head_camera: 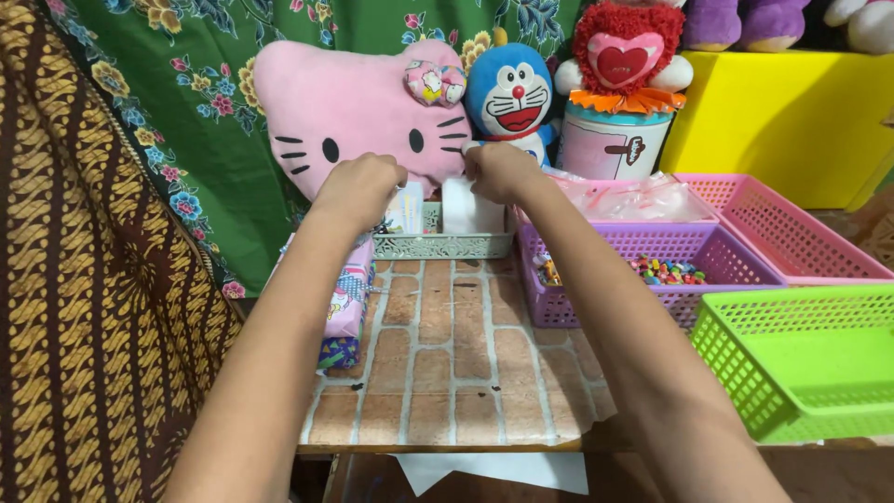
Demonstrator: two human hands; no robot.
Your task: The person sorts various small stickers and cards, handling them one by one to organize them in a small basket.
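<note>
Hands both reach to the far edge of the brick-pattern tabletop [447, 363], working over a small grey-green lattice tray [442, 245]. Left hand [358, 186] is curled w/ fingers bent down over a pale card-like packet [407, 210] standing in the tray; looks pinched shut on it, but fingertips are hidden so can't tell for sure. Right hand [498, 169] is closed at the top of a white block [470, 210], which sits upright in the tray right under its fingers. Best approach, imo: keep grips low and steady, lift straight up so the tray doesn't tip. Just behind the fingers sits a pink cat cushion [358, 107], crowding the reach; blue cat plush [510, 93] beside it. Right of the right fingers: purple basket [652, 247] w/ small coloured bits, pink basket [792, 228], green basket [801, 359]. Below the left fingers, a wrapped parcel [349, 298].
</note>
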